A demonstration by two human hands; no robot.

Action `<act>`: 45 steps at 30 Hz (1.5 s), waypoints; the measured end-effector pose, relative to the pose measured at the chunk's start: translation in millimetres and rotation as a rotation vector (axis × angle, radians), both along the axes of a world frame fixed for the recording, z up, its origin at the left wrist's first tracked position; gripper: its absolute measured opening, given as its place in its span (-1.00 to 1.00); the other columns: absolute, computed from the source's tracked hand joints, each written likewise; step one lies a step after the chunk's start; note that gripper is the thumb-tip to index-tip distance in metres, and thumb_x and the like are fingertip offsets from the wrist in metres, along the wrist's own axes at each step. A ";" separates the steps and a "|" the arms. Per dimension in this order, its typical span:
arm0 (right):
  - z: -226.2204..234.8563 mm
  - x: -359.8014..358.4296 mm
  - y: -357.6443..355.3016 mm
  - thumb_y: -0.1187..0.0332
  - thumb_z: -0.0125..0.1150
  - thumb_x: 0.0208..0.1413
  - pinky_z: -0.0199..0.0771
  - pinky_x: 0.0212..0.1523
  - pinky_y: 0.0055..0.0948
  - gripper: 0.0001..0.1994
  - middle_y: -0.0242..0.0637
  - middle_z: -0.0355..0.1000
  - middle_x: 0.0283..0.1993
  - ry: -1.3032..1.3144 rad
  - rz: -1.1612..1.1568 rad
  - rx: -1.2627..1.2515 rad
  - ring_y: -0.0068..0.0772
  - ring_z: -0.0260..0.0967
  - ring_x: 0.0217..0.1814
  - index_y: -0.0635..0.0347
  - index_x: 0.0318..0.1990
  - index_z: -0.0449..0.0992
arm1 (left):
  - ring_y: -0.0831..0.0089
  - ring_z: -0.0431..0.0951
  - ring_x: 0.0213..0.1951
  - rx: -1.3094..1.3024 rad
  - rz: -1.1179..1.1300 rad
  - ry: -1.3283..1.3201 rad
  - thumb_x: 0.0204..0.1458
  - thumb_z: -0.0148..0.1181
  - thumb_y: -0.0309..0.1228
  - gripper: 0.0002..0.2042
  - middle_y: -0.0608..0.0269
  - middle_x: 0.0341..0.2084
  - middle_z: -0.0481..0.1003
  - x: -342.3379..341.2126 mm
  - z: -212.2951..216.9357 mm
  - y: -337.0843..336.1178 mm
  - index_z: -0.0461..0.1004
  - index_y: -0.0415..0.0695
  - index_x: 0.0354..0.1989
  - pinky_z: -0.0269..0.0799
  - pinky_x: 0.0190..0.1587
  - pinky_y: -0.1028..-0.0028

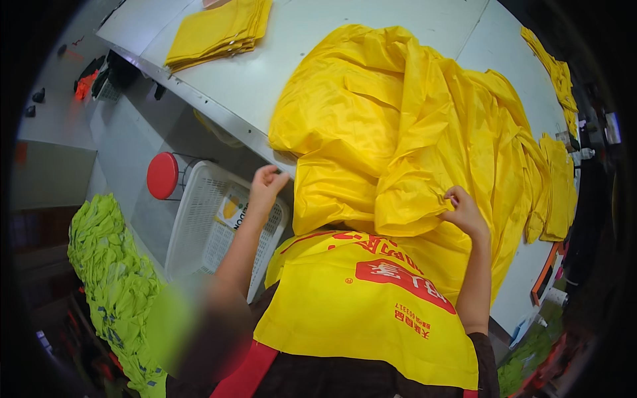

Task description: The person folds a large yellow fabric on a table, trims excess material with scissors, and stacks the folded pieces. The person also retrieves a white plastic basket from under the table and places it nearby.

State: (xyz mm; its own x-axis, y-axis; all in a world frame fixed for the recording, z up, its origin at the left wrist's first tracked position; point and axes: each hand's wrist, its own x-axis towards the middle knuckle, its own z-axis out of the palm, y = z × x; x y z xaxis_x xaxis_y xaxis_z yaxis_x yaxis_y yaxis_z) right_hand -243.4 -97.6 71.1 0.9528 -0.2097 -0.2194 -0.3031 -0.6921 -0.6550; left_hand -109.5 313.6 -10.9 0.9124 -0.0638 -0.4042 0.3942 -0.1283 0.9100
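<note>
A big heap of glossy yellow garments lies on the white table and hangs over its near edge. My left hand pinches the heap's lower left corner at the table edge. On a bunched fold at the heap's right side, my right hand has its fingers closed. A yellow printed sheet with red lettering drapes over my lap just below the heap.
A folded stack of yellow cloth sits at the table's far left. More yellow pieces lie along the right edge. A white plastic basket stands below the table, with a red-lidded container and lime green fabric to its left.
</note>
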 end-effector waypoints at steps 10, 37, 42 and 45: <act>49.8 31.3 129.6 0.36 0.37 -0.18 0.05 -0.60 -0.62 -0.54 -0.54 0.13 -0.62 -0.062 0.250 0.444 -0.67 0.01 -0.63 0.13 -0.04 0.40 | 0.41 0.50 -0.18 -0.392 -0.250 0.179 0.01 0.09 -0.41 -0.63 0.12 -0.18 0.47 -25.5 40.1 -32.3 0.30 -0.29 -0.01 0.39 -0.10 0.49; -48.8 73.9 102.4 0.44 0.15 0.03 0.40 -0.22 -0.59 -0.83 -0.46 0.39 -0.31 -0.269 -0.449 1.408 -0.63 0.34 -0.30 0.20 -0.19 0.45 | 0.45 0.48 -0.42 -0.544 -0.329 0.021 0.05 0.06 -0.48 -0.70 0.22 -0.27 0.48 -59.4 100.2 -99.0 0.32 -0.24 -0.03 0.44 -0.40 0.48; -9.6 68.8 133.5 0.47 0.14 0.01 0.23 -0.50 -0.75 -0.78 -0.62 0.26 -0.53 -0.323 -0.454 1.067 -0.78 0.16 -0.55 0.27 -0.14 0.42 | 0.14 0.45 -0.44 0.128 -0.643 -1.239 -0.20 0.06 -0.56 -0.82 0.08 -0.43 0.44 -52.3 88.3 -74.7 0.47 -0.20 -0.36 0.40 -0.35 0.36; 7.7 47.8 114.3 0.49 0.11 -0.01 0.05 -0.63 -0.76 -0.74 -0.66 0.12 -0.60 -0.417 -0.480 0.824 -0.84 0.00 -0.63 0.31 -0.11 0.40 | 0.14 0.45 -0.30 0.320 -0.679 -1.437 -0.20 0.07 -0.50 -0.81 0.09 -0.37 0.45 -40.1 102.8 -75.3 0.47 -0.18 -0.34 0.33 -0.14 0.25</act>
